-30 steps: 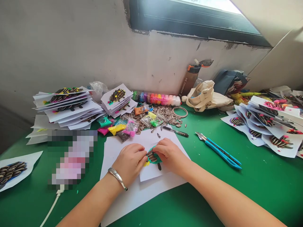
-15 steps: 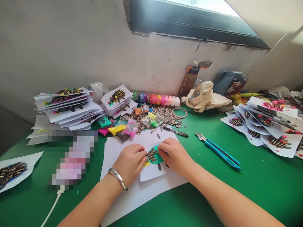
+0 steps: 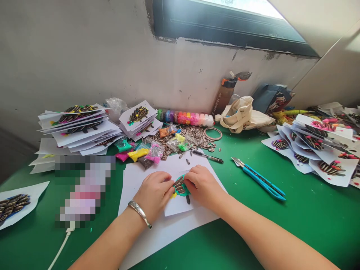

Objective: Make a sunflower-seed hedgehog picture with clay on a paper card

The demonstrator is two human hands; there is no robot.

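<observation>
Likely light, soft on top, best taken by its edges

The white card [image 3: 176,210] is lying on larger paper sheets [image 3: 146,240]. The left hand [image 3: 154,192], half-curled, is resting at its left side; the right hand [image 3: 203,185] is hovering or pressing, fingers bent, over teal clay [image 3: 185,192]. What either is gripping, I cannot tell. Clay is probably denting easily around the sunflower seeds [image 3: 179,186]; bare edges are offering safer hold.

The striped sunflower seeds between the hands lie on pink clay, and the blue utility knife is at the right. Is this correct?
No, not pink: the head view shows teal clay under the sunflower seeds. The blue utility knife is at the right.
</observation>
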